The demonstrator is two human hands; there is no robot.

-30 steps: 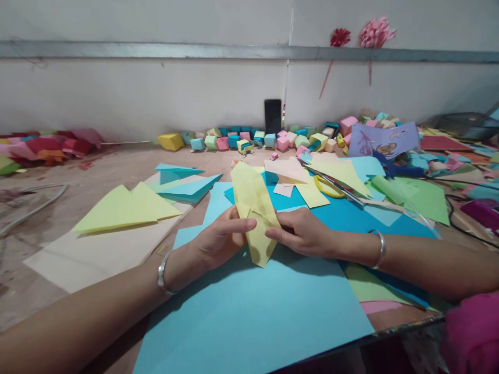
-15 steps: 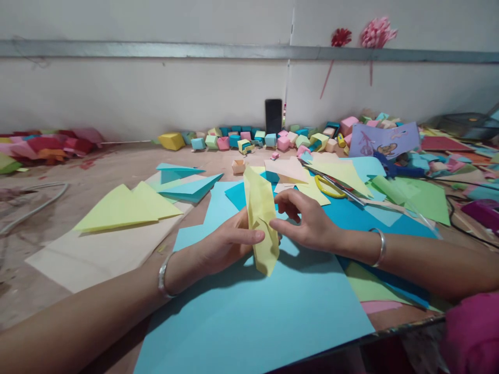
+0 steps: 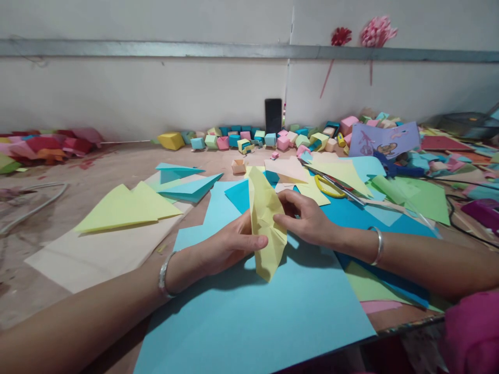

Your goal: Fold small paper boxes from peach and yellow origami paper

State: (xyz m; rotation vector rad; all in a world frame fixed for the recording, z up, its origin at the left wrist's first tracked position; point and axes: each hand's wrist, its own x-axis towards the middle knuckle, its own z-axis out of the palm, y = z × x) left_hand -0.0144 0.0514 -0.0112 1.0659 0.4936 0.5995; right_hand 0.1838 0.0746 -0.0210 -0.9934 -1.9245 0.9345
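Note:
A creased piece of yellow paper [image 3: 266,228], folded into a long pointed shape, is held upright above a light blue sheet [image 3: 249,322]. My left hand [image 3: 230,241] grips its left side, thumb across the front and fingers hidden behind. On the right edge, my right hand [image 3: 306,218] pinches the paper between thumb and fingers, near the middle of its height. Part of the right fingers is out of sight behind the paper. Each wrist wears a silver bangle.
Scissors [image 3: 335,182] with yellow handles lie on paper at the right. Folded yellow paper [image 3: 125,210] rests on a pale sheet at the left. Several small paper boxes line the wall, with a dark phone [image 3: 273,115] standing among them. A blue tool [image 3: 397,167] sits farther right.
My right hand has moved in and closed on the yellow paper's right edge. The paper has shifted slightly right and looks opened wider. My left hand keeps its hold.

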